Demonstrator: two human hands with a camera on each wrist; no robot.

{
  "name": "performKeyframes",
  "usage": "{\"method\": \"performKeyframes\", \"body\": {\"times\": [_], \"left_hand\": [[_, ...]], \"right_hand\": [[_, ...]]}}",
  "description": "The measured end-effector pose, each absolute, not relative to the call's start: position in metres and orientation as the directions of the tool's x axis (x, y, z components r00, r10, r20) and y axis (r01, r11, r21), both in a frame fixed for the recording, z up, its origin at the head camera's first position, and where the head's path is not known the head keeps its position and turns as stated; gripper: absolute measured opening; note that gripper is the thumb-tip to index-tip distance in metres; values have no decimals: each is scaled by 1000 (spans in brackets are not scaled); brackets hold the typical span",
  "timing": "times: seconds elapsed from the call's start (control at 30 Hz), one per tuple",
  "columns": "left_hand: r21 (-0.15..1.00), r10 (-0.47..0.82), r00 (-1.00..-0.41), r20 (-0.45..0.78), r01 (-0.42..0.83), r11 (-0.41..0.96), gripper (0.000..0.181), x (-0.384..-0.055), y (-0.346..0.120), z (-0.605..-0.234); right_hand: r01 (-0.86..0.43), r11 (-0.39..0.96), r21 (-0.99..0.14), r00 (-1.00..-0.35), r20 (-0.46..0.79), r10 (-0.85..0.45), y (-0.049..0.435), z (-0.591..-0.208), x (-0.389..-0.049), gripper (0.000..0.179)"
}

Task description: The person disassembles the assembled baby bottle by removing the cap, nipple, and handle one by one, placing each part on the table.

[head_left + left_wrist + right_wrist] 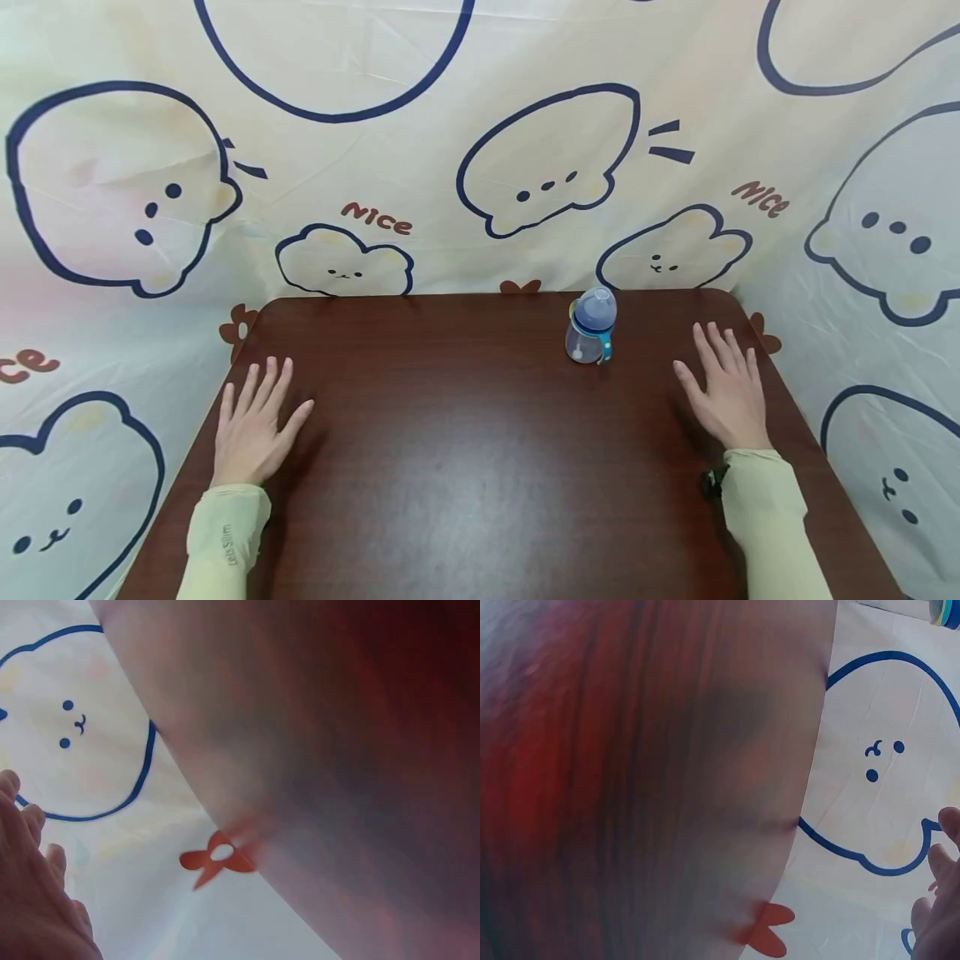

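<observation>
A small baby bottle with a pale blue domed cap, a clear body and blue handles stands upright near the table's back edge, right of the middle. My right hand lies to the right of the bottle and apart from it, palm down with fingers spread. On the table's left side my left hand is also palm down, fingers straight and spread, holding nothing. Part of the left hand shows at the lower left of the left wrist view. The bottle's blue edge peeks into the right wrist view's top corner.
The dark brown wooden table has rounded back corners. A pale cloth with blue cartoon outlines hangs behind it and along both sides. Light green sleeves cover both forearms, with a dark band at the right wrist.
</observation>
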State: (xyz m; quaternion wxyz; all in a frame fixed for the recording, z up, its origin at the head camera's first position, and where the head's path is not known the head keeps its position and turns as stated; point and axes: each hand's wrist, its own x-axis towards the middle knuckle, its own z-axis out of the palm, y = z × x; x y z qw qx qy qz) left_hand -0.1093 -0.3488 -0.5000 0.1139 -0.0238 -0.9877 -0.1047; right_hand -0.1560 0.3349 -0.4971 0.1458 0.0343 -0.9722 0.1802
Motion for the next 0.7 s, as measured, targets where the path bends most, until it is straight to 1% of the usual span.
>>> {"method": "performKeyframes", "body": {"times": [0.27, 0.5, 0.7], "left_hand": [[216, 76, -973, 217, 124, 969, 84, -140, -323, -501], [195, 212, -959, 186, 248, 949, 85, -179, -279, -511], [203, 289, -945, 153, 317, 927, 84, -202, -235, -510]], "right_hand": [[-137, 915, -379, -965, 261, -36, 320, -495, -175, 74], [-135, 877, -460, -985, 159, -67, 294, -487, -202, 76], [-110, 836, -538, -994, 53, -97, 269, -481, -220, 86]]}}
